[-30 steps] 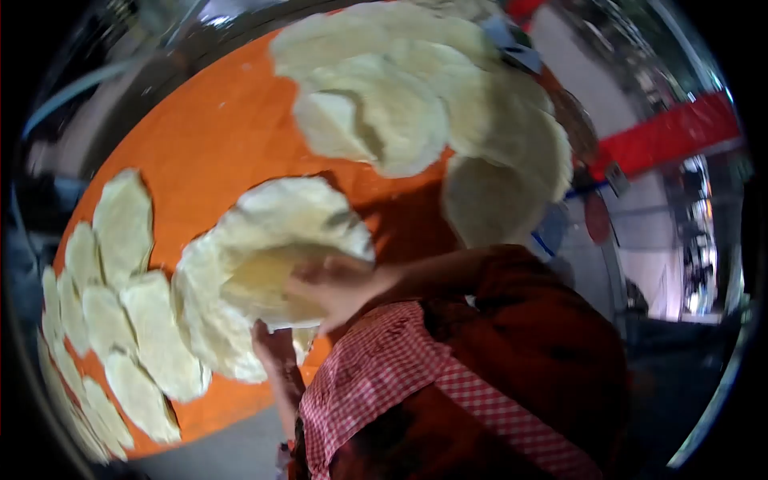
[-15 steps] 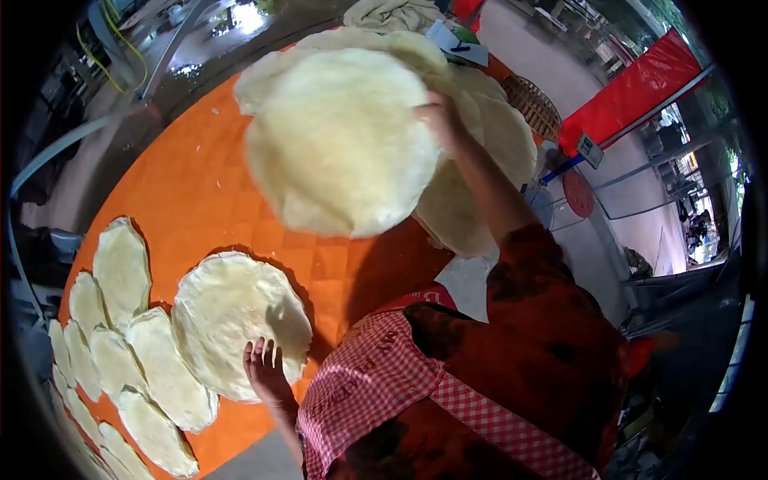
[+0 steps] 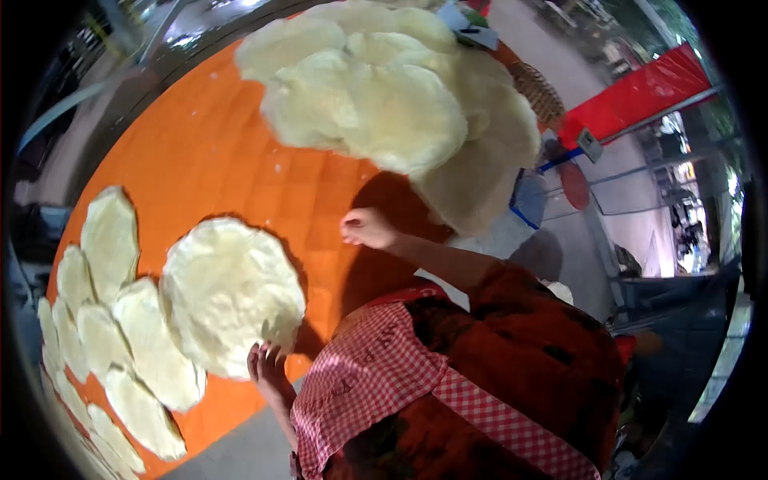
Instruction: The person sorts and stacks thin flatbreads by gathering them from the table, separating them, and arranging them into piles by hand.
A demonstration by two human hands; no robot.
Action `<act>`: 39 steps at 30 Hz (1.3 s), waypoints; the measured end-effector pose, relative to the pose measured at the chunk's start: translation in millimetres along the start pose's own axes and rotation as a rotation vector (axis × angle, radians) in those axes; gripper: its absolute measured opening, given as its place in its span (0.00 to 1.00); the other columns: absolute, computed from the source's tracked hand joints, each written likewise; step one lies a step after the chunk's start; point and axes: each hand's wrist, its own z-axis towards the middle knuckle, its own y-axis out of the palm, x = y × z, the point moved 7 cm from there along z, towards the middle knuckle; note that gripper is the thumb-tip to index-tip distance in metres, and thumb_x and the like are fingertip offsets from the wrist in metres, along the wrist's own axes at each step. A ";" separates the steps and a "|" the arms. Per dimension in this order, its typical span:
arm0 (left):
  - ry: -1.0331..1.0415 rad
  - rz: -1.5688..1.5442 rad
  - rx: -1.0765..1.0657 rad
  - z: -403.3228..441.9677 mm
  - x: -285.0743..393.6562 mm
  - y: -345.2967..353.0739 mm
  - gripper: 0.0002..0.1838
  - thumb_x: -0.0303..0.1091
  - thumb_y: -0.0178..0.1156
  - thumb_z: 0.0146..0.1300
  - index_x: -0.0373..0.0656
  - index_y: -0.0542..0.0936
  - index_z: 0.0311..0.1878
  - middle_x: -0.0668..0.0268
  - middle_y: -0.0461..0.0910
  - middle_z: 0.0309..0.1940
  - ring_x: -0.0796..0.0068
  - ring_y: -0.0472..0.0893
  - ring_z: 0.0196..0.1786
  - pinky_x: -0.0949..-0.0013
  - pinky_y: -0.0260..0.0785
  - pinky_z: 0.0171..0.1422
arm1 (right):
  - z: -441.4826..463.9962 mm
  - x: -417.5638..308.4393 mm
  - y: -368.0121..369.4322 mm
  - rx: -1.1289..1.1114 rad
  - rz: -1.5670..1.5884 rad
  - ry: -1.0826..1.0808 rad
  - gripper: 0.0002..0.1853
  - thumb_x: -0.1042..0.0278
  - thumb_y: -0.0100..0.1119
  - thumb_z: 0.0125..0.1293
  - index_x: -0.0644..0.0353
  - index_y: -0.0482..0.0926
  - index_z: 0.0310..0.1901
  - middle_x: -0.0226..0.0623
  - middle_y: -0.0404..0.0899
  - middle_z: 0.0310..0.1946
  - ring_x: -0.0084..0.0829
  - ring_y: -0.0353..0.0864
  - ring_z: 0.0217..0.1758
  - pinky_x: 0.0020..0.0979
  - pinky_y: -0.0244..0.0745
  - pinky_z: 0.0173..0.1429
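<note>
A: Quick, where're the hands?

B: L hand (image 3: 270,370) is at the near edge of the rnd sheet (image 3: 232,292), part-open, fingers spread, no visible grip; can't tell if it's touching. R hand (image 3: 368,229) is over a bare bit of the orange bench (image 3: 216,168), fingers curled in; can't tell how far, nothing seen in it.

A: Rnd sheet's pos?

B: Flat on the bench, btwn the oval pcs (image 3: 160,346) and R hand. Crinkled edge.

A: Rest?

B: Big overlapping sheets (image 3: 400,116) at the far side, well apart from L hand. Basket (image 3: 537,93) just beside 'em. Red-chk apron (image 3: 360,352) nr both hands.
</note>
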 end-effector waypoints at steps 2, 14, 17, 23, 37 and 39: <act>0.056 0.027 -0.043 -11.0 18.7 9.9 0.17 0.33 0.53 0.67 0.43 0.70 0.57 0.62 0.78 0.47 0.65 0.79 0.47 0.67 0.70 0.47 | 24.3 19.3 71.7 0.007 -0.113 0.058 0.11 0.65 0.63 0.61 0.64 0.74 0.34 0.33 0.77 0.25 0.24 0.81 0.30 0.25 0.77 0.30; 0.210 -0.079 -0.016 -41.0 53.8 -52.1 0.16 0.32 0.51 0.68 0.40 0.70 0.58 0.60 0.77 0.49 0.68 0.79 0.48 0.67 0.73 0.48 | 19.1 -80.7 217.9 -0.078 -0.037 -0.123 0.17 0.78 0.61 0.45 0.69 0.79 0.41 0.43 0.81 0.35 0.36 0.82 0.38 0.36 0.77 0.44; 0.317 -0.193 -0.171 -33.3 84.1 -44.0 0.20 0.39 0.52 0.69 0.40 0.69 0.60 0.58 0.72 0.56 0.62 0.75 0.56 0.59 0.70 0.58 | 4.3 -206.0 259.2 -0.240 -0.479 -0.382 0.11 0.77 0.57 0.46 0.68 0.80 0.34 0.45 0.83 0.32 0.34 0.83 0.37 0.34 0.77 0.42; 0.175 -0.729 -0.592 -18.7 119.1 3.6 0.36 0.63 0.49 0.64 0.51 0.62 0.68 0.61 0.66 0.63 0.55 0.65 0.66 0.40 0.61 0.65 | -133.8 -254.9 351.1 -0.384 -1.186 -0.970 0.07 0.75 0.59 0.48 0.67 0.77 0.30 0.49 0.75 0.35 0.48 0.80 0.38 0.43 0.77 0.41; -0.007 -0.821 -0.321 2.2 27.0 -36.6 0.46 0.73 0.44 0.60 0.48 0.57 0.71 0.60 0.60 0.69 0.55 0.61 0.69 0.49 0.56 0.71 | -89.2 -43.6 352.5 -0.754 -1.179 -0.453 0.27 0.54 0.60 0.57 0.65 0.71 0.53 0.46 0.71 0.54 0.45 0.72 0.57 0.42 0.68 0.60; -0.002 -0.814 -0.312 3.5 26.5 -36.7 0.46 0.73 0.44 0.60 0.47 0.57 0.71 0.60 0.60 0.69 0.55 0.62 0.69 0.50 0.57 0.70 | -98.9 -43.5 353.8 -0.629 -1.251 -0.678 0.29 0.54 0.61 0.56 0.64 0.71 0.55 0.44 0.71 0.56 0.43 0.73 0.57 0.41 0.69 0.60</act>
